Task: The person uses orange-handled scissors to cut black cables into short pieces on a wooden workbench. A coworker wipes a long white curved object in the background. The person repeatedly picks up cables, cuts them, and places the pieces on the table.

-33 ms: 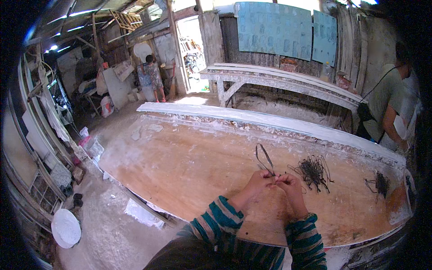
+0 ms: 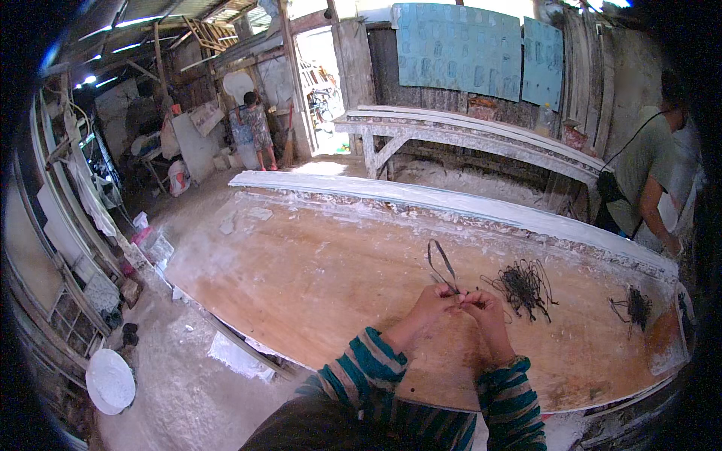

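Dusty floor in here, wooden tabletop smeared white, blue board out back. Left hand and right hand both pinching a dark loop.

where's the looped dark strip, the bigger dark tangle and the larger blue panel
Looped dark strip point(image 2: 447, 261), head view: the loop's right strand
Bigger dark tangle point(image 2: 526, 289), head view: dense middle
Larger blue panel point(image 2: 459, 51), head view: middle of its face
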`<state>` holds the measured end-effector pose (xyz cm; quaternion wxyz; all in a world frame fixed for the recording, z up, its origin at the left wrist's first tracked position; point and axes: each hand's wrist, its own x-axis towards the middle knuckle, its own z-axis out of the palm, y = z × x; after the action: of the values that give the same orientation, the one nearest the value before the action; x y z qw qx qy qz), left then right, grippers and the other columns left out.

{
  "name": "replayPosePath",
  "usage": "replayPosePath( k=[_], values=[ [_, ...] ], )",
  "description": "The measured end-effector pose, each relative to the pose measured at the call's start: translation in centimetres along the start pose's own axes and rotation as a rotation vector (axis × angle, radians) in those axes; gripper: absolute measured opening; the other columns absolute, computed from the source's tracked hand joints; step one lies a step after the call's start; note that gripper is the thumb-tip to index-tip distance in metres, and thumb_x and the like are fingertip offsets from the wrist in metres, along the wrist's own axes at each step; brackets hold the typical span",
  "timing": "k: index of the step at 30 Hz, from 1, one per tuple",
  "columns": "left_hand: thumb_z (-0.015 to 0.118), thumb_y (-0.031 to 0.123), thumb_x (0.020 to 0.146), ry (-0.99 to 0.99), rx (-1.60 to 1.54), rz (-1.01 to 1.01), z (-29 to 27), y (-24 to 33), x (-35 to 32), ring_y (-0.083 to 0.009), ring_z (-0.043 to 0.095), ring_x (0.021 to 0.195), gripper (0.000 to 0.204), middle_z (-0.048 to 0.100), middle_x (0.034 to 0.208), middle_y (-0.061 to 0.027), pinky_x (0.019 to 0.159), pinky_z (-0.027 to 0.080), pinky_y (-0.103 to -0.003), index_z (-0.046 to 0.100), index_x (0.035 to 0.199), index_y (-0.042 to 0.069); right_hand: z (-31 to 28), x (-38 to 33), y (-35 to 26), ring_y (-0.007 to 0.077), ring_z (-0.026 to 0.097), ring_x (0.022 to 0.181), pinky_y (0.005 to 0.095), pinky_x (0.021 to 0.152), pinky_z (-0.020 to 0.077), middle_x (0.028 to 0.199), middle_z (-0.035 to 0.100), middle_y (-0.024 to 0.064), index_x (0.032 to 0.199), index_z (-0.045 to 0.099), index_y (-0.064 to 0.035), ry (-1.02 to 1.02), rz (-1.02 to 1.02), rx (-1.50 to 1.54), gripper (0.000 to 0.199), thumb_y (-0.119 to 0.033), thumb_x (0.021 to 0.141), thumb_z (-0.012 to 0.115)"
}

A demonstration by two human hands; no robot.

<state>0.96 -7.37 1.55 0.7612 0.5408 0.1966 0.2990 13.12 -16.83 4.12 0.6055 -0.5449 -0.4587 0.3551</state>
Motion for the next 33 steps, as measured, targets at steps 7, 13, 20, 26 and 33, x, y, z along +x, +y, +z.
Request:
replayPosePath(
  k=[7, 13, 20, 26, 33],
  values=[
    [0.063, 0.013, 0.078, 0.001, 0.076, 0.072, -0.7, -0.2, 0.9, -0.0122, 0.057, 0.074, 0.018, 0.062, 0.082, -0.0052, 0.067, 0.046, -0.024, 0.061, 0.090, 0.000, 0.4, 0.2, -0.8, 0.0090, 0.056, 0.069, 0.0211, 0.065, 0.0438, 0.076, 0.062, 0.0038, 0.077, 0.058, -0.0014, -0.006, 0.008, 0.021, 0.003, -0.003, 0.077, 0.061],
    [0.064, 0.015, 0.078, 0.003, 0.179, 0.049, -0.8, 0.1, 1.0, -0.0118, 0.057, 0.074, 0.019, 0.063, 0.080, -0.0046, 0.066, 0.046, -0.023, 0.061, 0.089, 0.000, 0.1, 0.6, -0.6, 0.0087, 0.056, 0.070, 0.0213, 0.067, 0.0433, 0.076, 0.062, 0.0036, 0.077, 0.058, -0.0016, -0.008, -0.021, 0.021, 0.006, -0.006, 0.079, 0.061],
    [0.062, 0.014, 0.079, -0.046, 0.163, 0.134, -0.6, 0.4, 0.8, -0.0117, 0.058, 0.072, 0.017, 0.063, 0.079, -0.0043, 0.065, 0.046, -0.023, 0.062, 0.089, 0.000, 0.2, 0.4, -1.1, 0.0081, 0.055, 0.073, 0.0212, 0.069, 0.0431, 0.080, 0.062, 0.0031, 0.087, 0.061, 0.0016, 0.048, -0.018, 0.001, 0.014, -0.010, 0.079, 0.062],
    [0.058, 0.015, 0.083, -0.045, 0.198, 0.128, -0.2, 0.8, 0.6, -0.0117, 0.058, 0.073, 0.019, 0.063, 0.085, -0.0054, 0.067, 0.047, -0.023, 0.061, 0.094, 0.000, -0.4, 0.9, 0.4, 0.0079, 0.054, 0.073, 0.0209, 0.068, 0.0424, 0.080, 0.061, 0.0019, 0.087, 0.061, 0.0012, 0.048, -0.022, -0.108, 0.013, -0.010, 0.081, 0.058],
    [0.057, 0.016, 0.083, -0.062, 0.085, 0.134, -0.2, 0.4, 0.4, -0.0109, 0.057, 0.081, 0.017, 0.062, 0.088, -0.0033, 0.071, 0.046, -0.023, 0.060, 0.093, 0.002, 0.4, 0.3, -0.4, 0.0079, 0.051, 0.073, 0.0204, 0.069, 0.0400, 0.083, 0.057, -0.0003, 0.088, 0.055, -0.0040, -0.050, 0.111, 0.122, 0.007, -0.006, 0.082, 0.051]
  ],
)
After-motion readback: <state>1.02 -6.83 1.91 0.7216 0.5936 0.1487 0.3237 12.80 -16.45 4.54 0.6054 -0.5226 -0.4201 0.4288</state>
